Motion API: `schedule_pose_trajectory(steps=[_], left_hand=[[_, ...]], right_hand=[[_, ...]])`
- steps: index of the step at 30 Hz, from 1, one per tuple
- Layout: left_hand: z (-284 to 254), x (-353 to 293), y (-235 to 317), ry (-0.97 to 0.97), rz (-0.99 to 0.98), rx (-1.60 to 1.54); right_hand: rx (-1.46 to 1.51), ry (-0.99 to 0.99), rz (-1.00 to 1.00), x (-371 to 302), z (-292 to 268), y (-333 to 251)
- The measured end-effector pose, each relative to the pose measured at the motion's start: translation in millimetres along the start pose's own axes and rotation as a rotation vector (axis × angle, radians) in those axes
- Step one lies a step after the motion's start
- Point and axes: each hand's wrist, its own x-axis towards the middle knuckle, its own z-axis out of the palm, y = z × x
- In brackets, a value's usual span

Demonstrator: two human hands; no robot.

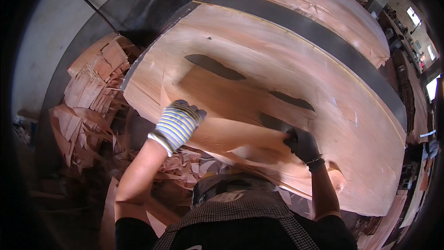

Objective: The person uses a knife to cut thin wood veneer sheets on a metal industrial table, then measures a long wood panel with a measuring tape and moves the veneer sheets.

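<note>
Pinkish-tan wood veneer makes up the thin sheet (238,134), its raised edge running between the two gloves. The left hand (177,127), in a striped glove, has its fingers curled on the edge, with the sheet stretching toward its three o'clock. The right hand (304,146), in a dark glove, pinches that edge, the sheet lying toward its nine o'clock. Both hands' fingertips are partly hidden, the left's behind the back of the glove. Broken veneer (95,97) lies at ten o'clock from the left hand; its lower part fades into shadow. The apron (240,208), at six o'clock, is cut off below.
</note>
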Motion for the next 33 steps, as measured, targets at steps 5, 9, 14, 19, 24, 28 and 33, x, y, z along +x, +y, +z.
schedule_pose_trajectory(steps=[5, 9, 14, 19, 24, 28, 33], left_hand=[[7, 16, -96, 0.114, -0.102, -0.075], [23, 46, -147, 0.149, -0.009, -0.414], [103, 88, -241, -0.093, 0.07, -0.623], [137, 158, -356, -0.273, -0.139, -0.793], [199, 245, -411, -0.474, -0.219, -0.111], [269, 271, -441, -0.253, -0.333, 0.183], [294, 261, -420, 0.309, -0.509, -0.143]], right_hand=[[-0.036, 0.175, -0.057, 84, 22, -52], [-0.035, 0.217, 0.041, 150, 29, -38], [-0.135, 0.296, 0.18, 216, 37, -28], [-0.014, 0.16, 0.5, 297, 73, -67], [-0.476, 0.214, 0.47, 377, 127, -35], [-0.521, 0.273, 0.446, 414, 158, -29], [-0.471, 0.236, 0.436, 460, 175, -15]])
